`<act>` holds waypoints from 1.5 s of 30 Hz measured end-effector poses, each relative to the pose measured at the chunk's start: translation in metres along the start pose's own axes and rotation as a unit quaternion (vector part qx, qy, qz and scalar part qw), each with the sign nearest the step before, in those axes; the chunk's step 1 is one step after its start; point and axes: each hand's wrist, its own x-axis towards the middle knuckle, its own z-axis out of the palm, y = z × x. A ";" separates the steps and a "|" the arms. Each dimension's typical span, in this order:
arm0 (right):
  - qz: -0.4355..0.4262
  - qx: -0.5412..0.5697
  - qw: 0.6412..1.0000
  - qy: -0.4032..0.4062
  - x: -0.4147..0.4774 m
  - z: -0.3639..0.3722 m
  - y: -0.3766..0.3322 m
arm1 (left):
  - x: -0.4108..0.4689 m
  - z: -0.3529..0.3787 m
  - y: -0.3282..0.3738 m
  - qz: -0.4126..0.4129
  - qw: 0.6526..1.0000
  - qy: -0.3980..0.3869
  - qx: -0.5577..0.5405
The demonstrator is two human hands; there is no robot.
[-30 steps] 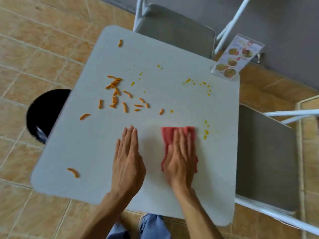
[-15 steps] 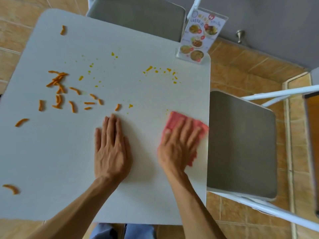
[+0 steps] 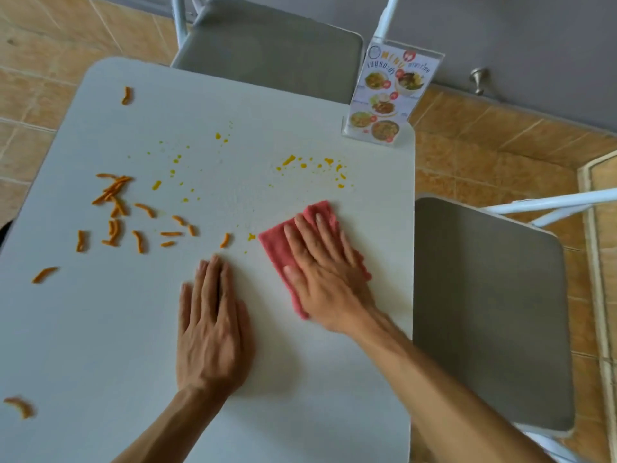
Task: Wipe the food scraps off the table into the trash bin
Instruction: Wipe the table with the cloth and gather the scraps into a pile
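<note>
A white table [image 3: 100, 329] carries several orange snack sticks [image 3: 115, 208] on its left half and small yellow crumbs [image 3: 314, 167] near the far right. My right hand [image 3: 325, 279] presses flat on a folded red cloth [image 3: 277, 243] at the table's right side, just below the crumbs. Beside it, my left hand [image 3: 213, 332] lies palm down on the bare tabletop, fingers together, holding nothing. A sliver of the black trash bin [image 3: 4, 230] shows at the left edge, almost entirely hidden.
A standing menu card [image 3: 389, 95] occupies the table's far right corner. One grey folding chair [image 3: 277, 45] stands behind the table, another [image 3: 487, 312] to its right. Orange floor tiles and a grey wall with a door stop [image 3: 479, 80] surround them.
My right hand slid the red cloth to the table's right edge, then back left and slightly farther away. My left hand stayed flat on the table. The view shifted and the bin left the frame.
</note>
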 end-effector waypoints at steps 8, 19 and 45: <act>0.291 0.026 0.953 0.080 0.025 0.012 -0.036 | -0.003 -0.009 -0.012 0.014 0.999 -0.009 -0.044; 0.230 0.056 0.970 0.061 0.070 0.022 -0.135 | -0.008 -0.023 -0.087 -0.208 0.977 0.042 -0.006; 0.085 0.052 0.993 0.070 0.100 0.019 -0.143 | -0.010 -0.024 -0.089 -0.209 0.977 0.038 -0.006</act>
